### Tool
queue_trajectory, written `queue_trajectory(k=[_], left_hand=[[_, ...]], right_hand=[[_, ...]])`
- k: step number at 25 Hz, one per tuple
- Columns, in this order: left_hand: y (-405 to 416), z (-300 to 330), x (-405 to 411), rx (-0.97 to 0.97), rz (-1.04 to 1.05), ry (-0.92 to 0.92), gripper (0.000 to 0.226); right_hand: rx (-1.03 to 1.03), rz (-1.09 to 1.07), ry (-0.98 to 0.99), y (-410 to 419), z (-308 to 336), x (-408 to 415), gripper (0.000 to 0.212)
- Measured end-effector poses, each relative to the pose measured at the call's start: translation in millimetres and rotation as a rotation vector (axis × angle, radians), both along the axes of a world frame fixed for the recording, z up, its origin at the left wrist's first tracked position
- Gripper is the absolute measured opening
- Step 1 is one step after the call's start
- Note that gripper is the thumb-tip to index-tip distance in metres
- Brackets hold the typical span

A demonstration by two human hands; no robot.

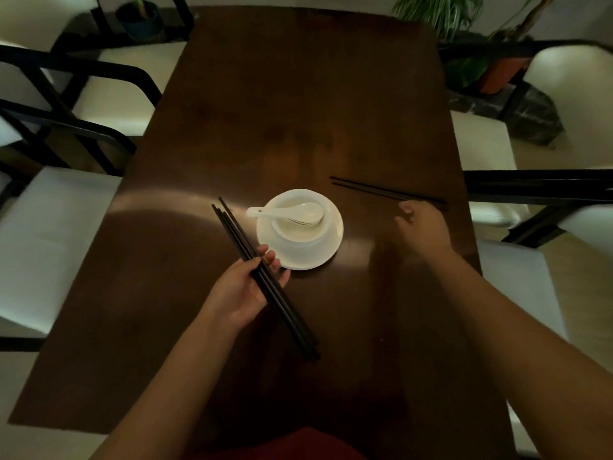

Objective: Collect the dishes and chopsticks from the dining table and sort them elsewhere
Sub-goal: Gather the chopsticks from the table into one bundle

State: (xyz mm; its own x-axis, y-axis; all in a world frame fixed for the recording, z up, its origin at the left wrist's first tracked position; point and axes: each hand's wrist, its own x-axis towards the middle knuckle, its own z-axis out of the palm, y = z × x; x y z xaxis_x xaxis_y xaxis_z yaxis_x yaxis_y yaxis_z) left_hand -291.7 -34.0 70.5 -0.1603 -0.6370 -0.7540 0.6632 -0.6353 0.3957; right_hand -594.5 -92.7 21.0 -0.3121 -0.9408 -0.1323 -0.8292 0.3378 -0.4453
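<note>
My left hand (247,287) is closed around a bundle of black chopsticks (238,237) that slants from upper left to lower right, just left of the dishes. A white plate (333,240) at the table's middle carries a white bowl (292,242) with white spoons (295,211) stacked in it, one handle poking left. A separate pair of black chopsticks (371,187) lies on the table to the right. My right hand (424,227) hovers palm down at their near end, fingers loosely spread; whether it touches them is unclear.
The dark wooden table (282,111) runs away from me. White-cushioned chairs with black frames stand along both sides (56,214) (517,267). Potted plants (471,44) sit behind the far right corner.
</note>
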Motion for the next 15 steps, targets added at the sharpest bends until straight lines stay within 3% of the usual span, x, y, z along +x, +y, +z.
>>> queue_trajectory(k=[3,6,11,15], left_hand=[[-4,-2,-13,-0.005,0.041,0.025,0.018],[-8,-3,-21,-0.026,0.064,0.018,0.019],[-10,-6,-31,-0.032,0.059,0.012,0.021],[-7,-6,-41,-0.022,0.058,0.007,0.021]], right_hand=[[0.091,0.151,0.306,-47,-20,-20,0.055],[0.246,0.257,0.450,-77,-43,-30,0.059],[0.163,0.398,0.496,-84,-59,-42,0.018],[0.364,0.420,0.422,-76,-37,-33,0.015]])
